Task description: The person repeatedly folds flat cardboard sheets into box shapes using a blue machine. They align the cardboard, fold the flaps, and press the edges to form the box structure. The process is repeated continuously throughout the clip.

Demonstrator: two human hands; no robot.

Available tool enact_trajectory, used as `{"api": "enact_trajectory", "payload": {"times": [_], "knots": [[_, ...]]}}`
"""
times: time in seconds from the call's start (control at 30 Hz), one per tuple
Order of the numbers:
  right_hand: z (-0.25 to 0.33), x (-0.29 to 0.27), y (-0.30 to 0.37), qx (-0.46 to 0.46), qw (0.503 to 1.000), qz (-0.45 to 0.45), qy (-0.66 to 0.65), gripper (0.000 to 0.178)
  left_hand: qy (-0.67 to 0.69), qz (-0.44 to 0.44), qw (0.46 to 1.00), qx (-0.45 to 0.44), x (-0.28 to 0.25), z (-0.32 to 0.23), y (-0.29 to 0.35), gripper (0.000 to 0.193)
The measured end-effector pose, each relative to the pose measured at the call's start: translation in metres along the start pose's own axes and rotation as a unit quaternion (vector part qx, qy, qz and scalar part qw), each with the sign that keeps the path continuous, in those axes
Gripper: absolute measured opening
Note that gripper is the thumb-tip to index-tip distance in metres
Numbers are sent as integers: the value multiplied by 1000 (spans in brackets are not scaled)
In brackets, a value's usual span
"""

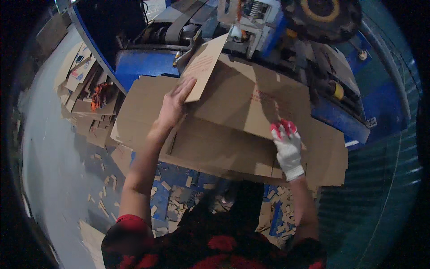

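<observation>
A brown cardboard panel [207, 62] with red print stands tilted up at the machine's head. My bare left hand [174, 104] is closed on its near lower end, fingers lying along the printed face. My right hand [287, 145] wears a white glove with red fingertips. Its fingers curl over the near edge of a printed cardboard sheet [242, 98], which spreads flat to the right of the raised panel. Beneath it lies more flat cardboard [139, 101], reaching out to both sides. The thumb of the gloved hand is hard to make out.
Beyond the cardboard stands a blue machine [145, 62] with rollers, a metal head [255, 20] and a dark round wheel [320, 15]. Piled cardboard [92, 112] with an orange and black bundle [101, 96] is at left. Small cardboard scraps [179, 204] litter the floor near my legs.
</observation>
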State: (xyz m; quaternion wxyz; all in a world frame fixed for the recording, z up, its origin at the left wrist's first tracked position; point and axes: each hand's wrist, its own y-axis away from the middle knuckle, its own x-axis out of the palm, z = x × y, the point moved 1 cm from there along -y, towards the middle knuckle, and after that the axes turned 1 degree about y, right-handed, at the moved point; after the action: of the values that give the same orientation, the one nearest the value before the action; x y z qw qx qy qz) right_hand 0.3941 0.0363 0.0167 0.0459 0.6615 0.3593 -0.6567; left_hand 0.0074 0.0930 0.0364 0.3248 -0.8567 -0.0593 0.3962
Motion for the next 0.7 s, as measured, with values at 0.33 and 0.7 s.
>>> {"api": "enact_trajectory", "payload": {"times": [0.33,0.7], "knots": [[-121,74,-146,-1,994,31,107,60,-276,21,961,-15,86,74,-149,39],[3,36,-97,86,975,121,-163,61,-63,-29,997,35,125,92,-192,37]]}}
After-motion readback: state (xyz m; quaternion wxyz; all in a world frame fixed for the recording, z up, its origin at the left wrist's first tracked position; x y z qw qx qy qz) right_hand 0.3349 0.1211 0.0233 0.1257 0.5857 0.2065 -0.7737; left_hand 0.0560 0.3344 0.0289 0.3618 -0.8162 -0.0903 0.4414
